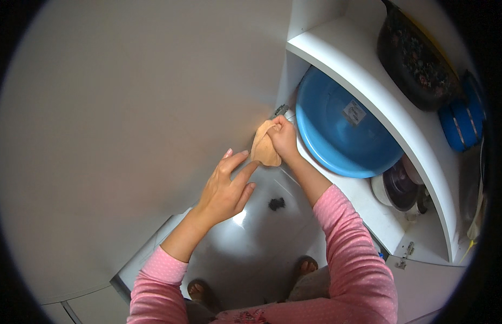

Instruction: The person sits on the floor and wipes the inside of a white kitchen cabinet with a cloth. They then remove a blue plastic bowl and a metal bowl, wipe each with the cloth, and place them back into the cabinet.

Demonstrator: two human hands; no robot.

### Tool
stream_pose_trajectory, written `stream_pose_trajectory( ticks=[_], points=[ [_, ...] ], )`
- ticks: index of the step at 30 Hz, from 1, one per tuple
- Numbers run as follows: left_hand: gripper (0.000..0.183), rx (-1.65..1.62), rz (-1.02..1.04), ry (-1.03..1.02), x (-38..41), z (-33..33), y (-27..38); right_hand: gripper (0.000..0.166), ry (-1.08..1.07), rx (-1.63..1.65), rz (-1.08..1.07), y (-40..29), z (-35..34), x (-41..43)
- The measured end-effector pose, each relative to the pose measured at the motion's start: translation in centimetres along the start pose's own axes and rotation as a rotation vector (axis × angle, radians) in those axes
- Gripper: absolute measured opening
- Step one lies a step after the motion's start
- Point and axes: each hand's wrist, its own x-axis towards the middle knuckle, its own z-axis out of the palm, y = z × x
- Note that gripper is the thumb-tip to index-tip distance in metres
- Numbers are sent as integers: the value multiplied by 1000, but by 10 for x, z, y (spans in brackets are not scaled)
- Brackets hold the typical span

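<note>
My right hand grips a light orange cloth near the hinge side of a cabinet door. The cloth hangs folded below the fist. My left hand is just left of it, fingers spread, with the index and middle fingertips at the cloth's lower left edge; whether they touch it I cannot tell. Nothing is gripped in the left hand. The large pale door panel fills the left of the view, beside both hands. A metal hinge shows just above the right fist.
To the right, a white cabinet shelf spans above a large blue plastic basin. Dark and white bowls stand beside the basin. A dark floral-patterned pan and a blue container are on the upper shelf. A black clump lies on the shiny floor.
</note>
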Motion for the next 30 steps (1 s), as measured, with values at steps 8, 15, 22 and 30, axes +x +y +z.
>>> stream_pose_trajectory(
  ticks=[8, 15, 22, 30],
  points=[
    [39, 22, -26, -3, 0, -9, 1, 7, 279, -109, 110, -30, -10, 1],
    [42, 37, 40, -33, 4, -7, 6, 12, 98, -165, -78, -2, 18, -39],
    [42, 36, 13, -40, 5, -10, 8, 11, 211, 6, 256, 14, 11, -38],
    [42, 74, 30, -66, 4, -7, 12, 5, 436, 20, -125, 20, 44, -36]
  ],
)
